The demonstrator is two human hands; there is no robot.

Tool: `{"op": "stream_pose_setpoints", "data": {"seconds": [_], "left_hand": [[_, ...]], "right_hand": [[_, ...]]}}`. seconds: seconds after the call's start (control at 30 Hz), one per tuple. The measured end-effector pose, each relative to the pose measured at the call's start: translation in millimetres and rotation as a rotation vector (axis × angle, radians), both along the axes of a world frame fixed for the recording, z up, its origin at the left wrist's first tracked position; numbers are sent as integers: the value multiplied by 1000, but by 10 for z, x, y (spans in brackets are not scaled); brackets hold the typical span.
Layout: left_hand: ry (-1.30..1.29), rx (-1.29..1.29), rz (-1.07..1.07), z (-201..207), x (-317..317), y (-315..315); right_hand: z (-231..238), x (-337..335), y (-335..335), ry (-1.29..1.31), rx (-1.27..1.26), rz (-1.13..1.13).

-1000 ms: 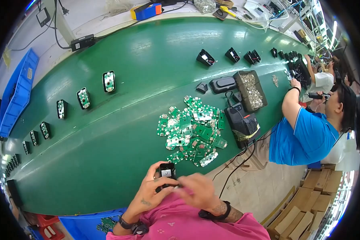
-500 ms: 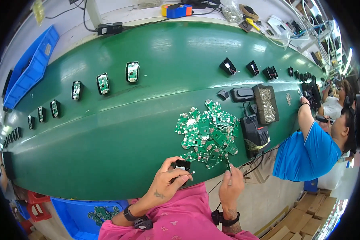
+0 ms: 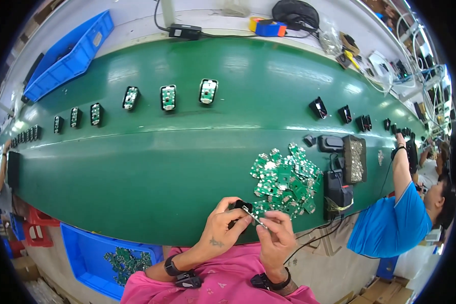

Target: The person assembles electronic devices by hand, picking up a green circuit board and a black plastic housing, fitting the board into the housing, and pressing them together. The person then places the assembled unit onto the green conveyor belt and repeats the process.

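At the near edge of the green bench, my left hand (image 3: 222, 223) is closed round a small black plastic housing (image 3: 243, 205), partly hidden by the fingers. My right hand (image 3: 276, 238) pinches a thin circuit board (image 3: 256, 217), seen nearly edge-on. The board slants up to the housing, and its far end meets the opening there; whether it goes inside I cannot tell. Just beyond both hands lies a loose pile of green circuit boards (image 3: 289, 180).
Black housings with boards inside (image 3: 168, 97) form a row at the far left; bare black housings (image 3: 318, 108) stand at the right. A tray of small metal parts (image 3: 357, 159) lies beside a black device (image 3: 338, 190). A co-worker in a blue shirt (image 3: 382, 228) reaches in. A blue bin (image 3: 86, 263) sits below.
My right hand has moved from beside the board pile to the left, bringing a circuit board up to the housing in my left hand. The whole view has shifted.
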State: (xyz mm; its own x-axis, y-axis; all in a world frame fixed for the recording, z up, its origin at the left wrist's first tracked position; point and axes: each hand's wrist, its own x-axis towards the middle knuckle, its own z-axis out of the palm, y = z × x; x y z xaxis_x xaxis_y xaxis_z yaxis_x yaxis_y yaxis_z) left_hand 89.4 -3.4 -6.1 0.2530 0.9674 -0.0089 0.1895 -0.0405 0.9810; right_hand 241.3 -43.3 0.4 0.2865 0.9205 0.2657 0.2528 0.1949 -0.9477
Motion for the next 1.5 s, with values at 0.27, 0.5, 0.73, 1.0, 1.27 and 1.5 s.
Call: {"op": "stream_pose_setpoints", "data": {"seconds": [0.27, 0.5, 0.73, 1.0, 1.27, 1.5], "left_hand": [[-454, -301, -5, -41, -85, 57], [-482, -622, -204, 94, -323, 207], [-367, -266, 4, -10, -188, 138], [-173, -115, 8, 33, -115, 115], [-143, -155, 18, 6, -176, 104], [-297, -151, 72, 47, -196, 114]], "right_hand": [[-104, 162, 122, -340, 66, 285], [-55, 135, 273, -444, 167, 317], [38, 73, 244, -246, -37, 178], [-83, -176, 319, -109, -13, 109], [-33, -218, 258, 430, -262, 235], [161, 20, 452, -311, -193, 424]]}}
